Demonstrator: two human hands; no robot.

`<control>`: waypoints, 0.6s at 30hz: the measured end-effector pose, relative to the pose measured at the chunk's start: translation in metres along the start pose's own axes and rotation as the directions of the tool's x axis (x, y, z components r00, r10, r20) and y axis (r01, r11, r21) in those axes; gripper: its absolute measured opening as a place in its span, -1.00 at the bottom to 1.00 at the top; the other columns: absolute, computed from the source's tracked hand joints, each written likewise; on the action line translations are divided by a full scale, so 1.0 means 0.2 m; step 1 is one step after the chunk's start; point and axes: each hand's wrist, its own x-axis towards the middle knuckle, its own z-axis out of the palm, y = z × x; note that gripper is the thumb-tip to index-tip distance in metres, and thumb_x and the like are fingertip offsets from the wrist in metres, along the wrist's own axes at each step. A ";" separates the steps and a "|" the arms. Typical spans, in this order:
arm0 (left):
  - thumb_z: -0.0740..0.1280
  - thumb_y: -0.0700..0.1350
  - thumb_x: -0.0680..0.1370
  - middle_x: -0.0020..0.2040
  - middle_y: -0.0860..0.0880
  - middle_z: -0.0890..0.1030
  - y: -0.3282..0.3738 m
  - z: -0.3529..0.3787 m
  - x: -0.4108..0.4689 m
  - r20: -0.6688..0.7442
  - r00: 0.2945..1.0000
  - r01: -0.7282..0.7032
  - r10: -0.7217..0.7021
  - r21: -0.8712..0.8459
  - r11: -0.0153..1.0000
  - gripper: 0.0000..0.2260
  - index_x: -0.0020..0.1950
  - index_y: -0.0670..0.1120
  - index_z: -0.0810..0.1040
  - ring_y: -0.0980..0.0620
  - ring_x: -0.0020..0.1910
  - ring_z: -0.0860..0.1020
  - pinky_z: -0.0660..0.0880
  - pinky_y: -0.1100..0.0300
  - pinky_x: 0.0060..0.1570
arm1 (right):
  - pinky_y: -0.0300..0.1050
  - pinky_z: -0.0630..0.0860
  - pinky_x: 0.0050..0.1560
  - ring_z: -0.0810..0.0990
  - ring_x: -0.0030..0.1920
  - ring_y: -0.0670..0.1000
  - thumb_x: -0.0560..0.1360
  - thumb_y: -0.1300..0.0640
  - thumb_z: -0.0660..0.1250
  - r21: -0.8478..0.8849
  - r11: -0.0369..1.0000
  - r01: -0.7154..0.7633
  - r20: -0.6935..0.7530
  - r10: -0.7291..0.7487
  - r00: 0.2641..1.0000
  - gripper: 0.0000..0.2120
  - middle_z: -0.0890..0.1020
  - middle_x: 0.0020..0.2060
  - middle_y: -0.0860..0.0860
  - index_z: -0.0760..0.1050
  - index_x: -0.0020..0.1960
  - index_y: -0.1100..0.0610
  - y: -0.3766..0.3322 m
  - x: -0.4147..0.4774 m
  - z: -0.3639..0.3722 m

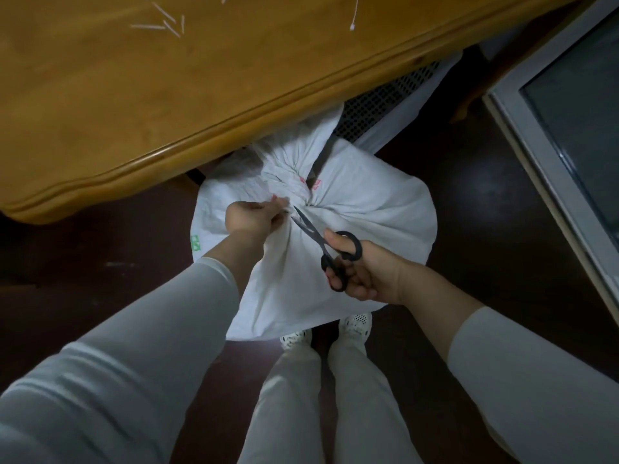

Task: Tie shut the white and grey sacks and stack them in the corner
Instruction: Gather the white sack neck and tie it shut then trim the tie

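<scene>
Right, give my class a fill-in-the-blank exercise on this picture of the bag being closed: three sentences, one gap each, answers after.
1. The right hand holds a pair of black ____.
2. The left hand pinches at the gathered neck of the white ____.
3. Several thin white strips lie on top of the wooden ____.

Missing words: scissors; sack; table.

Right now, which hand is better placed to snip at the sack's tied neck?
The right hand: it holds the scissors, blades open beside the gathered neck of the white sack. The left hand only pinches there.
</scene>
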 end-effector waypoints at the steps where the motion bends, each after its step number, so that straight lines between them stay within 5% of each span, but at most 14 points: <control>1: 0.49 -0.24 0.40 -0.04 -0.22 0.64 0.00 0.00 0.00 -0.007 1.000 0.007 -0.007 0.001 1.000 -0.80 -0.11 -0.35 0.58 -0.11 -0.02 0.63 0.62 0.17 -0.09 | -0.31 0.12 -0.66 0.27 -0.63 -0.08 0.21 -0.44 0.23 -0.001 1.000 0.000 0.001 0.000 1.000 -0.39 0.50 -0.42 0.04 0.46 -0.27 0.14 0.00 0.01 0.01; 12: 0.45 -0.09 0.45 -0.14 -0.20 0.62 -0.04 -0.02 0.02 -0.018 1.000 0.017 -0.016 0.060 0.998 -0.71 -0.09 -0.34 0.58 -0.12 -0.06 0.65 0.59 0.10 0.05 | -0.31 0.08 -0.63 0.23 -0.67 -0.10 0.38 -0.32 0.28 0.004 0.998 0.061 -0.154 -0.060 0.986 -0.50 0.53 -0.46 0.04 0.45 -0.28 0.15 -0.08 0.11 0.09; 18: 0.40 -0.13 0.49 -0.07 -0.22 0.62 -0.03 -0.02 0.02 -0.009 0.999 0.037 -0.037 0.011 0.999 -0.80 -0.12 -0.29 0.55 -0.14 -0.01 0.63 0.59 0.09 0.02 | -0.35 0.12 -0.63 0.37 -0.65 -0.09 0.38 0.00 0.43 0.016 0.990 0.142 -0.325 -0.129 0.937 -0.71 0.49 -0.56 0.01 0.46 -0.35 0.17 -0.08 0.15 0.14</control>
